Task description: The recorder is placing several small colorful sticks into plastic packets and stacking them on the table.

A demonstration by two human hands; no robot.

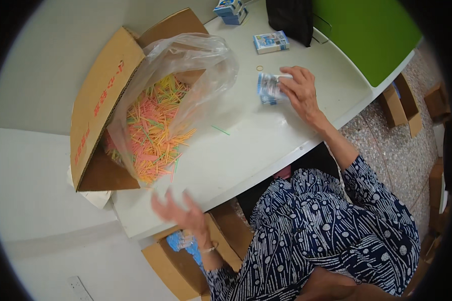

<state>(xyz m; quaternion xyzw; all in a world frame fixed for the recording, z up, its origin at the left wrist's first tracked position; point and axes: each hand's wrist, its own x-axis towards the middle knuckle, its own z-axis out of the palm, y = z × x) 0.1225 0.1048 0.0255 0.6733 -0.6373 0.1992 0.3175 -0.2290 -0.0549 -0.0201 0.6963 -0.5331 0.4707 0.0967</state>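
My right hand [300, 93] grips a small blue-and-white packet [269, 84] by its right side; the packet is slightly blurred. Just below it, another blue-and-white packet [270, 100] shows at its edge on the white table [251, 145]. My left hand [183, 213] is smeared by motion over the table's near left edge, fingers spread, with nothing visible in them. Beyond that hand lies a tipped cardboard box [98, 110] lined with a clear plastic bag [213, 60]. Many thin pink, yellow, orange and green sticks [153, 130] spill toward its mouth.
A blue-and-white packet [271, 42], a stack of similar ones [231, 11] and a thin ring [259, 67] lie farther back. A black bag [291, 20] stands near a green panel [366, 40]. Below the table edge, an open carton [173, 266] holds blue packets [178, 241].
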